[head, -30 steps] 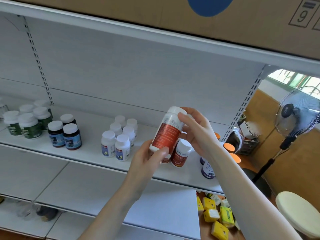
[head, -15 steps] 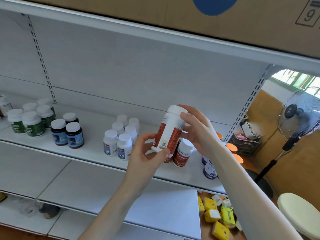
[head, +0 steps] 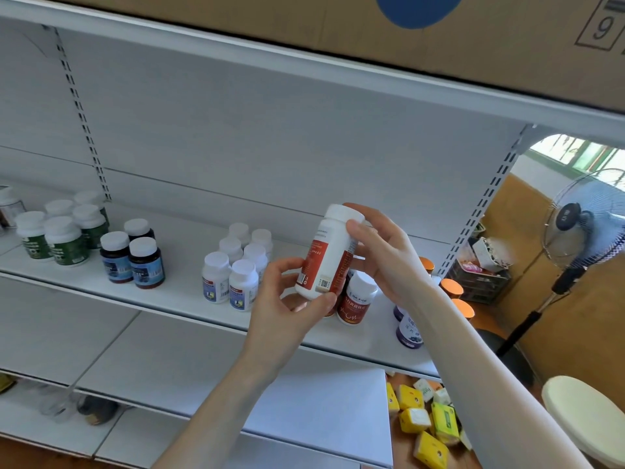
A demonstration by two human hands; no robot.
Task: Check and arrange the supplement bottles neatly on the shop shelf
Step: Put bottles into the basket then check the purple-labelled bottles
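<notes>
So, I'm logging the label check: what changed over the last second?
The red-labelled bottle was turned about its long axis: its red face swung aside and the white printed panel now faces the camera. The left hand still grips its base, the right hand its cap end. The other bottles on the shelf stayed put.

Both hands hold a tilted, white-capped red-labelled bottle point(head: 326, 255) above the white shelf point(head: 176, 292): the left hand point(head: 287, 306) pinches its base between thumb and fingers, and the right hand point(head: 385, 262) grips it near the cap. Just behind it a shorter red bottle point(head: 356, 299) stands upright on the shelf. Farther left stand a cluster of white bottles point(head: 233, 265), three dark bottles point(head: 133, 257) and several green-labelled bottles point(head: 57, 235), while a purple-labelled bottle point(head: 407, 330) stands to the right, by the right forearm.
</notes>
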